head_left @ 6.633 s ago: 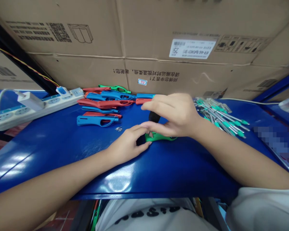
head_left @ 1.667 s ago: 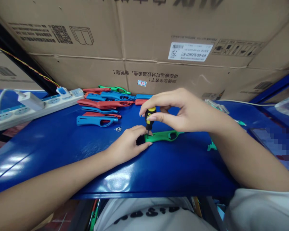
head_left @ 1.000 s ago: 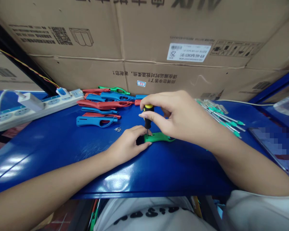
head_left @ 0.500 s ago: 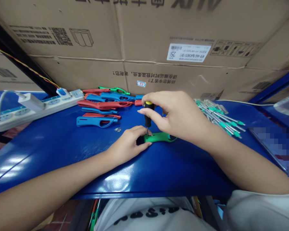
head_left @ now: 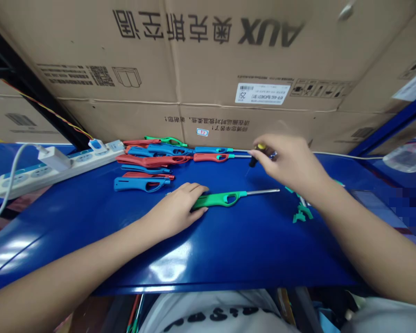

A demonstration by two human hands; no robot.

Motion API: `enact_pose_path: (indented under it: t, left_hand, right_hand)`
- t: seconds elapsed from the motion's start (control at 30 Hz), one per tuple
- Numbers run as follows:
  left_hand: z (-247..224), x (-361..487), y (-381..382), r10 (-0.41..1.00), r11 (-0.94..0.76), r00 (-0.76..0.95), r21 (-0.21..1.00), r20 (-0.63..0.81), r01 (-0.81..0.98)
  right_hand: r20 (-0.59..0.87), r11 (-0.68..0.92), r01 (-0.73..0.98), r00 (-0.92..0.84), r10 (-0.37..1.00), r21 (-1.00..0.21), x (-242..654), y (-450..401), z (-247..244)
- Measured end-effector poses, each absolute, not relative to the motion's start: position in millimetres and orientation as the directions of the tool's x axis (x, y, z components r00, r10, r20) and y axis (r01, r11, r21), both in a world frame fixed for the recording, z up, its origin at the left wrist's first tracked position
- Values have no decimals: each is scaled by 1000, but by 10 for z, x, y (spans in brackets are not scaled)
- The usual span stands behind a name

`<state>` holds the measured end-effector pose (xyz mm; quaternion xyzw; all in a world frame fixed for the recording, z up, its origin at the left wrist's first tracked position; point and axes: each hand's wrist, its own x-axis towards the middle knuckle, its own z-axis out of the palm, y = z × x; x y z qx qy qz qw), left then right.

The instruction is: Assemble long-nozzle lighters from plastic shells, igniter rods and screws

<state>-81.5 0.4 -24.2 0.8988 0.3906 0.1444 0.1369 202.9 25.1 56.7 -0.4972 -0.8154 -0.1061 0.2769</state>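
My left hand is closed around the handle end of a green gas lighter, which lies on the blue table with its metal tube pointing right. The grip hides that end of the handle. Up and to the right, my right hand grips a small screwdriver with a black and yellow handle. Its thin shaft slants down over the table, apart from the lighter. Behind the green one lie a blue lighter and a red lighter, each with a teal collar.
Several red, blue and green lighter handles are piled at the back left beside a white power strip. Small teal parts lie partly under my right forearm. A large cardboard box stands along the back. At the right is a clear plastic bottle.
The screwdriver has come off the green lighter and moved right and away from me in my right hand. My left hand keeps hold of the lighter, whose metal tube now shows.
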Motion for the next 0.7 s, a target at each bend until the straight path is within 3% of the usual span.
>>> enact_pose_path:
  t: [0.33, 0.5, 0.7]
  left_hand:
    - [-123, -769, 433, 677, -732, 718, 244, 161, 636]
    - [146, -936, 845, 721, -691, 660, 144, 212, 708]
    - [278, -836, 1214, 730, -667, 633, 70, 257, 741]
  right_hand:
    - [536, 372, 923, -266, 801, -97, 2424, 110, 135]
    - [350, 245, 964, -196, 916, -102, 2521, 156, 13]
    - [-5, 150, 982, -151, 988, -113, 2436, 91, -49]
